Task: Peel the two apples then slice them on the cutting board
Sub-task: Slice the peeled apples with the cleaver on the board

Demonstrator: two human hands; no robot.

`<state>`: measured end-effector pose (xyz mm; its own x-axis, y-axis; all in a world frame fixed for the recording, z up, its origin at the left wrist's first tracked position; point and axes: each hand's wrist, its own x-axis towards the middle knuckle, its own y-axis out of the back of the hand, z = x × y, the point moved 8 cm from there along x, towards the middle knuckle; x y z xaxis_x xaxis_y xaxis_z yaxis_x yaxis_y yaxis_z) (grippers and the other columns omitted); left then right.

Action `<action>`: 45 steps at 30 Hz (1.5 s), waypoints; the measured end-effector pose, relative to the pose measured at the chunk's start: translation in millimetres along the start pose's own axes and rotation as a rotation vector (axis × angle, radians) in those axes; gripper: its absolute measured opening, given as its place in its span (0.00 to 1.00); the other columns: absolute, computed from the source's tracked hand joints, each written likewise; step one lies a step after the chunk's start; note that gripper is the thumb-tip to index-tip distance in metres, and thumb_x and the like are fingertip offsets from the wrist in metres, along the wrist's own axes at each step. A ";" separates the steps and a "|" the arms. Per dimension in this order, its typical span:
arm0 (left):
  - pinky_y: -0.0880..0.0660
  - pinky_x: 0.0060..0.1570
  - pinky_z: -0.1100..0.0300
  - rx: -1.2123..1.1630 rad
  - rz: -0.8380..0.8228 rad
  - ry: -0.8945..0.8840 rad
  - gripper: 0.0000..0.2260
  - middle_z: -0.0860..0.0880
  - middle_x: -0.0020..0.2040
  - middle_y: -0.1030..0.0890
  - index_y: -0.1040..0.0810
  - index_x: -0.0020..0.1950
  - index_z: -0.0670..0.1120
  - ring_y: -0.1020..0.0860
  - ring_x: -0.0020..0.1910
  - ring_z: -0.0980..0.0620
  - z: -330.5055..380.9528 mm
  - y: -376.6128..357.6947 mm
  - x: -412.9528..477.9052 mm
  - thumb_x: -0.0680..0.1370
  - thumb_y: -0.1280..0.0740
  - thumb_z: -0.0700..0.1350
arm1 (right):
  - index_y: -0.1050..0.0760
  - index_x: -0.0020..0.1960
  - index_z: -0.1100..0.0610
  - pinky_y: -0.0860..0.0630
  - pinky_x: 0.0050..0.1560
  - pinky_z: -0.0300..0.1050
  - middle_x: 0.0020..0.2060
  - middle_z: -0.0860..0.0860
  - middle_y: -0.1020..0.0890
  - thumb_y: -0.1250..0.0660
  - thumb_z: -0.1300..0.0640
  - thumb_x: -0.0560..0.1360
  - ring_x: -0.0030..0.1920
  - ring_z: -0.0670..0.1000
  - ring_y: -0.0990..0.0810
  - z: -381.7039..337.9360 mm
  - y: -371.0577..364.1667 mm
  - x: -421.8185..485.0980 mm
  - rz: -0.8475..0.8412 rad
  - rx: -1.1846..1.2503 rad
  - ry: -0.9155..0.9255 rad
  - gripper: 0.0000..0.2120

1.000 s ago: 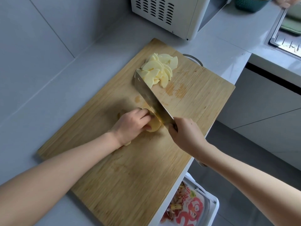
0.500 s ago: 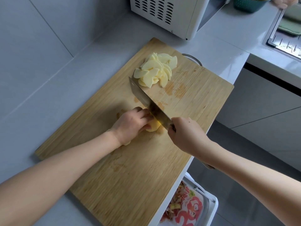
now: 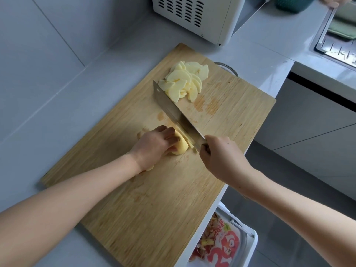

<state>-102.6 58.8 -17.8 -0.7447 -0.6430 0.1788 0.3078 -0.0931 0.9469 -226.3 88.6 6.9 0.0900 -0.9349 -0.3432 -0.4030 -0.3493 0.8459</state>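
A peeled apple piece (image 3: 181, 146) lies on the wooden cutting board (image 3: 154, 209), with thin cut slices leaning off its right side. My left hand (image 3: 154, 146) holds it down with curled fingers and hides most of it. My right hand (image 3: 219, 157) grips the handle of a steel cleaver (image 3: 173, 110), whose blade stands against the cut face of the piece. A heap of pale apple slices (image 3: 185, 81) lies at the board's far end, just past the blade's tip.
A white microwave (image 3: 200, 16) stands behind the board. A bin (image 3: 221, 245) with peels sits below the counter's right edge. A sink rack (image 3: 339, 45) and a green basket (image 3: 292, 3) are at the far right. The grey wall runs along the left.
The cleaver has come down again on the apple piece, and fresh thin slices now show at its right side. My left hand has stayed on the piece.
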 end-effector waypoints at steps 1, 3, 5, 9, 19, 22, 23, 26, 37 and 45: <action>0.21 0.30 0.49 0.003 -0.009 -0.004 0.10 0.40 0.44 0.18 0.16 0.45 0.38 0.20 0.39 0.38 -0.1 -0.7 0.2 0.66 0.22 0.37 | 0.30 0.40 0.61 0.37 0.28 0.43 0.29 0.52 0.29 0.45 0.60 0.78 0.29 0.51 0.33 -0.6 0.3 -2.1 -0.013 -0.014 0.002 0.11; 0.21 0.32 0.48 0.001 -0.019 0.004 0.09 0.39 0.46 0.18 0.16 0.46 0.38 0.20 0.41 0.38 -1.3 -1.6 0.0 0.67 0.23 0.38 | 0.31 0.40 0.59 0.37 0.28 0.41 0.29 0.51 0.29 0.46 0.60 0.79 0.28 0.50 0.32 -2.5 -2.2 -4.9 -0.043 -0.035 0.002 0.11; 0.21 0.33 0.48 0.005 -0.016 0.004 0.09 0.40 0.47 0.18 0.16 0.46 0.38 0.20 0.41 0.38 -1.6 -1.6 -0.3 0.67 0.23 0.38 | 0.32 0.39 0.58 0.37 0.28 0.41 0.29 0.51 0.29 0.46 0.60 0.79 0.29 0.50 0.32 -3.7 -4.5 -4.9 -0.059 -0.043 0.000 0.11; 0.20 0.33 0.50 -0.008 0.025 -0.007 0.10 0.40 0.45 0.17 0.16 0.45 0.39 0.19 0.39 0.39 0.3 2.0 0.7 0.65 0.22 0.37 | 0.30 0.41 0.57 0.34 0.28 0.40 0.30 0.50 0.29 0.46 0.60 0.79 0.29 0.49 0.30 -1.1 -7.4 2.5 -0.106 -0.034 -0.018 0.10; 0.23 0.31 0.56 -0.075 0.065 0.004 0.08 0.42 0.38 0.21 0.19 0.39 0.38 0.22 0.34 0.43 -0.5 6.0 0.9 0.65 0.22 0.36 | 0.30 0.40 0.60 0.30 0.33 0.47 0.32 0.53 0.27 0.44 0.58 0.79 0.33 0.55 0.26 6.8 -31.2 15.2 -0.074 0.085 -0.068 0.11; 0.20 0.37 0.52 -0.129 0.029 0.013 0.08 0.40 0.41 0.20 0.18 0.41 0.37 0.21 0.38 0.40 -4.3 6.8 0.0 0.65 0.22 0.35 | 0.30 0.37 0.58 0.31 0.30 0.45 0.29 0.53 0.27 0.44 0.58 0.79 0.30 0.53 0.28 12.4 -21.0 10.7 -0.035 0.162 -0.076 0.13; 0.20 0.38 0.51 -0.129 0.015 0.007 0.08 0.39 0.42 0.19 0.18 0.41 0.37 0.20 0.40 0.40 -3.9 6.7 -0.4 0.65 0.22 0.34 | 0.29 0.38 0.59 0.31 0.30 0.46 0.30 0.54 0.26 0.43 0.58 0.79 0.30 0.53 0.28 13.0 -16.6 8.0 -0.021 0.153 -0.076 0.12; 0.20 0.41 0.47 -0.099 -0.006 0.002 0.07 0.37 0.45 0.18 0.17 0.41 0.36 0.20 0.44 0.37 -2.5 5.3 -0.7 0.66 0.23 0.34 | 0.31 0.37 0.60 0.35 0.29 0.44 0.28 0.52 0.29 0.44 0.58 0.78 0.28 0.50 0.33 10.8 -4.0 -2.6 0.021 0.089 -0.056 0.13; 0.20 0.39 0.49 -0.120 0.040 -0.021 0.08 0.38 0.45 0.18 0.16 0.44 0.36 0.19 0.42 0.38 -1.5 6.0 -2.1 0.66 0.23 0.32 | 0.31 0.37 0.57 0.35 0.26 0.40 0.28 0.50 0.29 0.46 0.60 0.78 0.26 0.49 0.31 2.1 -8.1 1.5 -0.104 0.007 -0.030 0.12; 0.21 0.35 0.52 -0.117 0.076 -0.024 0.03 0.40 0.40 0.20 0.19 0.39 0.35 0.22 0.37 0.41 0.8 9.3 -3.6 0.68 0.26 0.31 | 0.31 0.40 0.60 0.31 0.32 0.46 0.34 0.54 0.26 0.44 0.58 0.79 0.33 0.55 0.27 2.2 -33.0 16.4 -0.080 0.073 -0.071 0.11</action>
<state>-97.5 60.8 -9.5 -0.7299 -0.6337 0.2563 0.4298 -0.1339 0.8930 -213.5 85.0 -27.6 0.0611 -0.8968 -0.4382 -0.4630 -0.4144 0.7835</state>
